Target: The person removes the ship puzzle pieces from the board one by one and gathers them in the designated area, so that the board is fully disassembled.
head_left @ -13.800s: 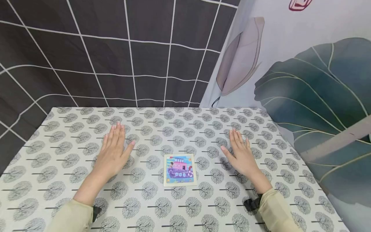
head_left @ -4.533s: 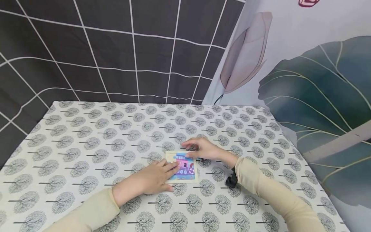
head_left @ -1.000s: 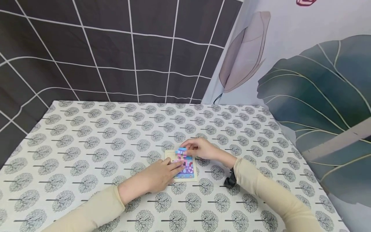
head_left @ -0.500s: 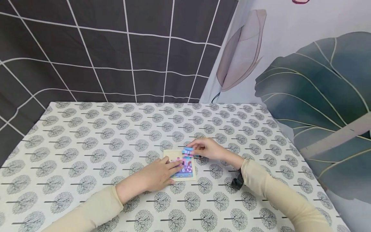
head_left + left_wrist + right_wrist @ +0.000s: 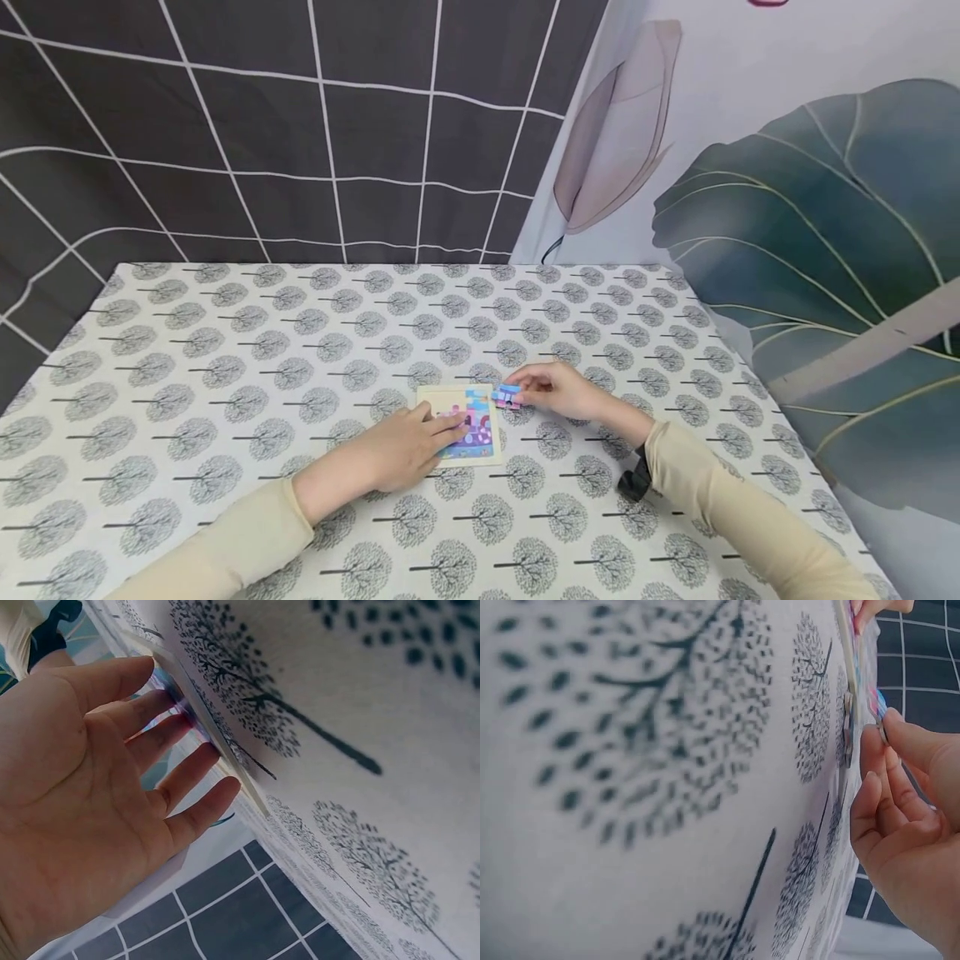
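Blue piece [image 5: 507, 397] moved right since the last frame — from over the upper right corner of the puzzle board [image 5: 441, 402] to just past its right edge. Left to right: my left hand [image 5: 408, 447] rests across the puzzle board, fingers extended, gripping nothing, presumably to stop it sliding. Puzzle board lies flat on the desk [image 5: 300, 404], upper left bare. My right hand [image 5: 564, 392] pinches the piece at one end — likely because it's small and thin.
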The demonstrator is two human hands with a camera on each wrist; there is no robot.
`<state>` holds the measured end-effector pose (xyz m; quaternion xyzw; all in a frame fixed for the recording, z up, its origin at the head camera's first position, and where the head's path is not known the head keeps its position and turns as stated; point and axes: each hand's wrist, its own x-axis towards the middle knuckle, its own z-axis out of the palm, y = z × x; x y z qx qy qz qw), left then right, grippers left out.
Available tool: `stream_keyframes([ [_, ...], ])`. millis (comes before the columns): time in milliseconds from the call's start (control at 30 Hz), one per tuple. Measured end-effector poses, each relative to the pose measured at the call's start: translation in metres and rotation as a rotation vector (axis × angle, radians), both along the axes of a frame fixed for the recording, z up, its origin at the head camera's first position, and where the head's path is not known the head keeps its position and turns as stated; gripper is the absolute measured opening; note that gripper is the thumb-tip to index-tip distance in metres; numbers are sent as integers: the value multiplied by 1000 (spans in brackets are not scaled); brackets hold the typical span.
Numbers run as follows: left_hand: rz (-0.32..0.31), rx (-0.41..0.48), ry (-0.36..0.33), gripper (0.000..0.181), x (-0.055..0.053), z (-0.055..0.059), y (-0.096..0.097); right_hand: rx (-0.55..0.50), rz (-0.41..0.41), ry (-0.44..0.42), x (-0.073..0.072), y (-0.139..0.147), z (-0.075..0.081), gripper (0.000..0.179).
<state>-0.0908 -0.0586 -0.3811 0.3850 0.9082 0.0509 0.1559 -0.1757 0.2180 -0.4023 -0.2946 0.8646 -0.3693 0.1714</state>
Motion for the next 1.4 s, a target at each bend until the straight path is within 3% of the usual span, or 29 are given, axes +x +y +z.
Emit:
stream_keyframes([
  [533,-6,-3,-3,49,0,1,0,3,-23,83,11,15,-2,25],
  [1400,-33,31,28,49,0,2,-2,0,-150,-33,8,37,-8,24],
])
